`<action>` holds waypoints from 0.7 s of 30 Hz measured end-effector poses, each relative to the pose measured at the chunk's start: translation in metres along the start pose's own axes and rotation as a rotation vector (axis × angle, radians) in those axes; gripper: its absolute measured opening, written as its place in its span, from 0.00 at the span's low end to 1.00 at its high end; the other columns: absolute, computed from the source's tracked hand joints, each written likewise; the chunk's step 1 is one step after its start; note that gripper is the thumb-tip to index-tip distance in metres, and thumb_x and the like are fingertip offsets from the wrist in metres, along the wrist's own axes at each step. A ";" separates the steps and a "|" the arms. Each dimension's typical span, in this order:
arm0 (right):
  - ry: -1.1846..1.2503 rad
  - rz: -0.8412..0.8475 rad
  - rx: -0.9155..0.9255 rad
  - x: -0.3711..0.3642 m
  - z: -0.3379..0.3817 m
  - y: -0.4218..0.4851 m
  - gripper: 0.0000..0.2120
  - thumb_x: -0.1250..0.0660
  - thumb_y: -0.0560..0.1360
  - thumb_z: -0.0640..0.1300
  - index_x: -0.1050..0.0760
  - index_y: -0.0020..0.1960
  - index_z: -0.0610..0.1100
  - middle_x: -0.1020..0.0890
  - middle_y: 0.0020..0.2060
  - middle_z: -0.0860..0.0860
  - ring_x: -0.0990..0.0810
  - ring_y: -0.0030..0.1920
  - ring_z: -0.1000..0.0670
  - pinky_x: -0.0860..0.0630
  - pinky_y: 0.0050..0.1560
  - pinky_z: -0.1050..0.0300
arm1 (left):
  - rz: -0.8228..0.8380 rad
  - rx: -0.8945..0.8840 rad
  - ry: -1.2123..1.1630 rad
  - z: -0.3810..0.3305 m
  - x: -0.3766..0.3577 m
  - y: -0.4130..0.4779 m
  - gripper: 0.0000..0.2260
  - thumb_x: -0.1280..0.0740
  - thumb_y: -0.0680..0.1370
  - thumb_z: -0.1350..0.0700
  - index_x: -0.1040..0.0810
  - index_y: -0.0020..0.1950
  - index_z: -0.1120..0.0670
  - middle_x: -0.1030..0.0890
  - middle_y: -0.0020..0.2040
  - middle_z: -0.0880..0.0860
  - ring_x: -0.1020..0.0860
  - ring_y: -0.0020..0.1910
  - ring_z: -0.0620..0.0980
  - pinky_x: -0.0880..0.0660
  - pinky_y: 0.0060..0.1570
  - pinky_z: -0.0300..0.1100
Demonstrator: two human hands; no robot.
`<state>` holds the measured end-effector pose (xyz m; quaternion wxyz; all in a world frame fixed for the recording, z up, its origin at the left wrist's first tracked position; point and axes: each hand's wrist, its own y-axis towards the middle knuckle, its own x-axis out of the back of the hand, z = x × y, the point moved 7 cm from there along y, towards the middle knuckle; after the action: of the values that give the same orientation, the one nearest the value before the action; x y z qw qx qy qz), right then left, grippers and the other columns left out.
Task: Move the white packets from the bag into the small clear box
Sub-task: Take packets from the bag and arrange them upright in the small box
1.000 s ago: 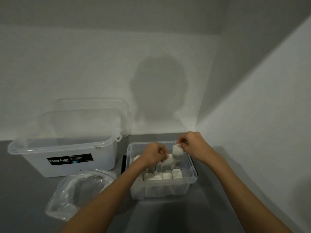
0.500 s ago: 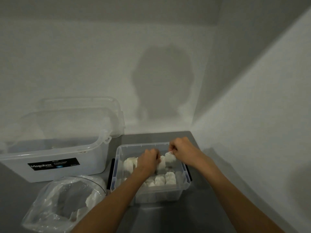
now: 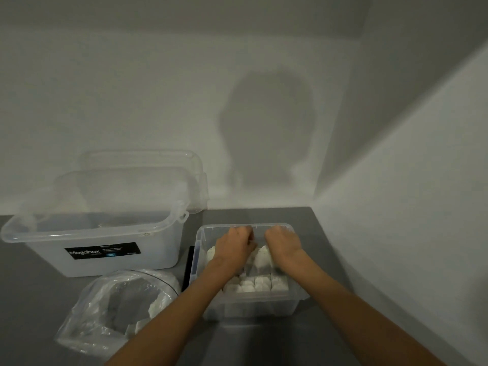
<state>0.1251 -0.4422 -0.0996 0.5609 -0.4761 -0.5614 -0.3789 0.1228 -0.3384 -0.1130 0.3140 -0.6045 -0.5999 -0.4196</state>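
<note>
Left hand (image 3: 233, 245), right hand (image 3: 282, 244) dropped into small clear box (image 3: 250, 309) | grips hidden, cannot tell | white packets (image 3: 158, 303) remain in bag (image 3: 87, 313)

Top of the small clear box (image 3: 253, 306) is open, but the left hand (image 3: 232, 247) and right hand (image 3: 284, 244) fill its far half side by side, and white packets (image 3: 254, 285) pack the near rows. Left flank tight: plastic bag (image 3: 87, 320) and Megabox tub (image 3: 158, 257) stand just beside it, narrow gap only. On the right flank a bare strip of tabletop (image 3: 324, 273) runs to the side wall (image 3: 409, 247); back wall (image 3: 132, 88) stands near behind.
</note>
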 end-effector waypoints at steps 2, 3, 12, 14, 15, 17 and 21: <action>-0.044 -0.007 -0.004 -0.006 0.004 0.000 0.09 0.37 0.76 0.32 0.22 0.53 0.38 0.19 0.52 0.42 0.19 0.52 0.44 0.22 0.50 0.53 | -0.018 0.010 -0.048 0.004 0.013 -0.006 0.06 0.34 0.77 0.53 0.22 0.50 0.54 0.18 0.47 0.52 0.20 0.45 0.50 0.21 0.47 0.49; -0.052 -0.011 -0.006 -0.008 0.005 0.000 0.09 0.37 0.76 0.32 0.22 0.53 0.38 0.19 0.52 0.42 0.19 0.52 0.44 0.23 0.46 0.53 | -0.028 0.011 -0.077 0.006 0.019 -0.009 0.06 0.35 0.77 0.54 0.21 0.50 0.54 0.18 0.46 0.51 0.20 0.45 0.50 0.20 0.47 0.50; -0.111 0.010 -0.021 -0.004 0.010 -0.010 0.13 0.34 0.75 0.34 0.23 0.59 0.40 0.21 0.58 0.44 0.20 0.58 0.45 0.23 0.54 0.53 | -0.111 -0.021 -0.147 0.014 0.072 -0.038 0.06 0.33 0.76 0.53 0.19 0.50 0.52 0.17 0.46 0.49 0.20 0.44 0.48 0.20 0.47 0.46; -0.086 -0.007 -0.018 0.005 0.014 -0.016 0.12 0.33 0.75 0.34 0.23 0.58 0.39 0.21 0.58 0.43 0.20 0.57 0.45 0.23 0.55 0.53 | -0.090 -0.010 -0.160 0.018 0.082 -0.045 0.05 0.33 0.76 0.53 0.20 0.50 0.52 0.17 0.46 0.48 0.20 0.44 0.46 0.21 0.48 0.45; -0.071 -0.026 -0.019 0.013 0.017 -0.020 0.11 0.35 0.76 0.33 0.24 0.58 0.39 0.21 0.57 0.43 0.20 0.57 0.45 0.24 0.54 0.54 | -0.080 -0.004 -0.171 0.022 0.087 -0.048 0.05 0.33 0.76 0.53 0.20 0.50 0.51 0.18 0.46 0.47 0.21 0.45 0.46 0.22 0.48 0.44; -0.024 -0.079 -0.020 0.033 0.026 -0.029 0.10 0.39 0.77 0.32 0.24 0.56 0.39 0.20 0.55 0.43 0.19 0.54 0.44 0.24 0.51 0.54 | -0.058 -0.005 -0.220 0.031 0.101 -0.057 0.05 0.32 0.76 0.53 0.19 0.50 0.51 0.19 0.45 0.45 0.21 0.46 0.44 0.23 0.49 0.43; 0.121 -0.165 0.010 0.075 0.060 -0.046 0.06 0.42 0.78 0.35 0.26 0.47 0.41 0.23 0.45 0.42 0.21 0.42 0.42 0.33 0.34 0.55 | 0.132 0.061 -0.398 0.057 0.131 -0.083 0.06 0.31 0.76 0.53 0.18 0.50 0.52 0.18 0.42 0.47 0.21 0.41 0.42 0.25 0.40 0.31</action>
<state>0.0707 -0.3886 -0.0253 0.5632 -0.4014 -0.5656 -0.4492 0.0384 -0.2205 -0.0335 0.2344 -0.7036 -0.6217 -0.2520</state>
